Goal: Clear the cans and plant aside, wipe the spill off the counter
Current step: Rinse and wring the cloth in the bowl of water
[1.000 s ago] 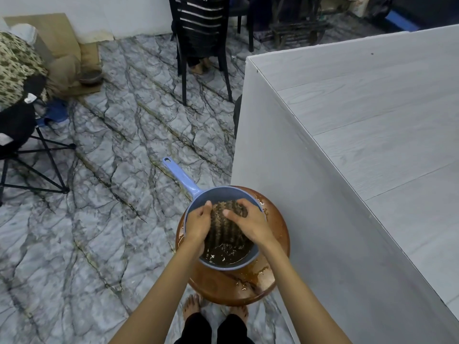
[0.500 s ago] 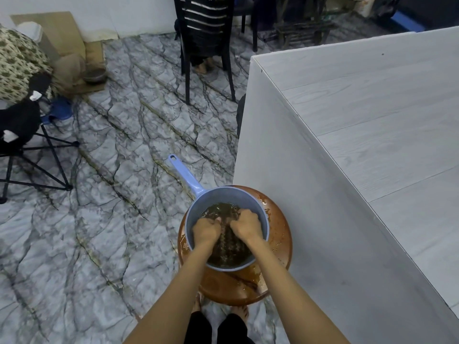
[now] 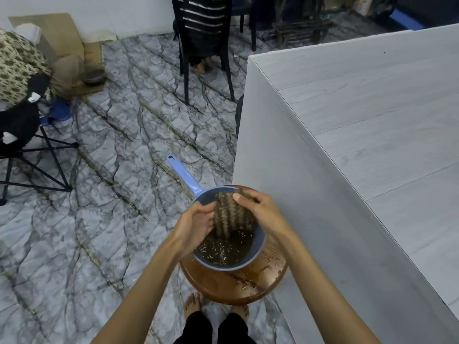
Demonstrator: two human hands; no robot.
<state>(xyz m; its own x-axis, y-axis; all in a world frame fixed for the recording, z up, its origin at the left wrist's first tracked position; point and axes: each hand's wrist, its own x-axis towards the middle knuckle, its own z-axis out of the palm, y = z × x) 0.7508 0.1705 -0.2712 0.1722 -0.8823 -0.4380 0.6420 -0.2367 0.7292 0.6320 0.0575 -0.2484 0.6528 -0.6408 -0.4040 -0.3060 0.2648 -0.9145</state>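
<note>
1. The striped cloth (image 3: pixel 232 214) is held directly over the blue bowl (image 3: pixel 260 240), above the dark water inside. Whether its lower end touches the water I cannot tell.
2. The left hand (image 3: pixel 196 224) is over the bowl's left side, with its fingers (image 3: pixel 207 211) curled round the cloth's left edge.
3. The right hand (image 3: pixel 263 214) is above the bowl's far right rim. Its fingers (image 3: pixel 244 196) are folded over the top of the cloth and pinch it against the palm.
4. The cloth's long axis runs roughly upright, from the right fingers down toward the water, so both hands already hold it and the right hand grips higher.
5. The bowl sits on a round brown stool (image 3: pixel 218 286), which is wet with drops beside the bowl. The counter (image 3: pixel 372 115) stands just right of the bowl and higher than it.
6. This looks like rinsing or wringing before a wipe. The cloth would then travel up and right from the bowl, and the right hand is nearer the counter.
7. The cloth looks soaked, so it would probably drip on the way unless it is squeezed over the bowl first.
8. The cans, plant and spill are out of view.
</note>
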